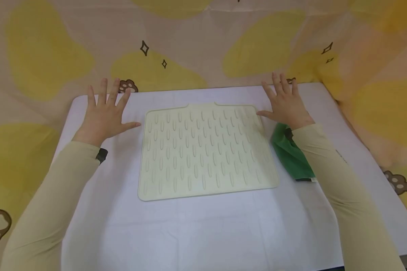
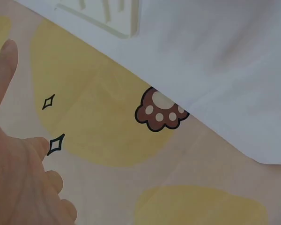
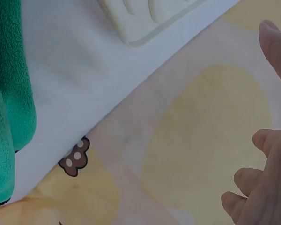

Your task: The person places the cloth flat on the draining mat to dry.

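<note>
A cream-coloured flat mat with rows of raised oval ridges and a tab on its far edge lies in the middle of the white table. My left hand, fingers spread, is left of the mat, its thumb pointing toward the mat's side. Over the far right corner, my right hand spreads its fingers too, the thumb overlapping the mat's edge in the head view. Both hands hold nothing. A green fuzzy cloth with dark edging lies right of the mat, partly hidden under the right forearm; its folds show in the right wrist view.
The table has a white cover and rounded far corners. Behind it and at its sides hangs a beige and yellow patterned cloth with paw prints and star shapes. A black band sits at the left wrist.
</note>
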Available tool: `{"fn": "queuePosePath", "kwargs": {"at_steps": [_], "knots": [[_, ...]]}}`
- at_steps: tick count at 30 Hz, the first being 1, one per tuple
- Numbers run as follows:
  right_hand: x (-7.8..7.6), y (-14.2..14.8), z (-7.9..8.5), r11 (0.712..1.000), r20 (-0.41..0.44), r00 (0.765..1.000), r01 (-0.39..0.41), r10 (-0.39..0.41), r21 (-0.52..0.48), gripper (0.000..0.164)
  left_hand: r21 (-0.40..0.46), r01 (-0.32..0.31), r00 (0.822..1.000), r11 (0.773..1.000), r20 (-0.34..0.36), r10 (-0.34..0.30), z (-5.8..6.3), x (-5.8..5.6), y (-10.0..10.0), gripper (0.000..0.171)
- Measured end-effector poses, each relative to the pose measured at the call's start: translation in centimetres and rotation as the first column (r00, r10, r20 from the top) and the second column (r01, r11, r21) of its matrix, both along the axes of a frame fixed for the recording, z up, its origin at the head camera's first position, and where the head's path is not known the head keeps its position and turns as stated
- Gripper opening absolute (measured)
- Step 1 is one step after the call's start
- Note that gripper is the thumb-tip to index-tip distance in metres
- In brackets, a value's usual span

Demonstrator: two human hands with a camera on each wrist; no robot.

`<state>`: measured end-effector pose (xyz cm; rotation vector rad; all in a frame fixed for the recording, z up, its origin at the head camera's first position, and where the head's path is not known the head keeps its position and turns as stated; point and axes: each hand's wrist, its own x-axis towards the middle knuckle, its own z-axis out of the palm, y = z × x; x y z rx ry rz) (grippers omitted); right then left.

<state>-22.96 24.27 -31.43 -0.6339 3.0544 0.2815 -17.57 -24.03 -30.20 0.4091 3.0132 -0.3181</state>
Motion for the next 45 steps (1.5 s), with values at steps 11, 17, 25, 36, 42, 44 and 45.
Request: {"fn": "queuePosePath", "kwargs": {"at_steps": [11, 17, 25, 36, 42, 44, 45], "knots": [[0.9, 0.3, 0.1, 0.988, -0.01, 0.999, 0.029, -0.031, -0.153, 0.087, 0.173, -0.094, 0.991, 0.98, 0.108, 0.076, -1.0, 2.3, 0.2, 0.093], [3.3, 1.3, -0.1, 0.931, 0.075, 0.991, 0.127, -0.107, -0.343, 0.071, 0.334, -0.214, 0.949, 0.918, 0.293, 0.115, -3.2, 5.7, 1.7, 0.093], [6.8, 3.1, -1.2, 0.817, 0.135, 0.978, 0.207, -0.159, -0.539, 0.054, 0.435, -0.274, 0.919, 0.857, 0.38, 0.101, -4.8, 7.8, 3.4, 0.093], [9.9, 5.3, -2.9, 0.702, 0.264, 0.929, 0.368, -0.258, -0.609, 0.062, 0.532, -0.272, 0.897, 0.802, 0.441, 0.011, -7.0, 9.0, 4.7, 0.091], [10.3, 6.0, -2.7, 0.694, 0.341, 0.896, 0.437, -0.283, -0.573, 0.071, 0.532, -0.266, 0.896, 0.804, 0.444, 0.003, -7.6, 9.1, 5.4, 0.084], [10.5, 6.1, -2.5, 0.69, 0.366, 0.886, 0.454, -0.284, -0.564, 0.075, 0.524, -0.262, 0.897, 0.811, 0.441, 0.005, -7.9, 9.1, 5.5, 0.083], [10.7, 6.1, -2.5, 0.691, 0.378, 0.882, 0.461, -0.283, -0.558, 0.076, 0.521, -0.258, 0.898, 0.813, 0.44, 0.003, -8.0, 9.2, 5.5, 0.083]]}}
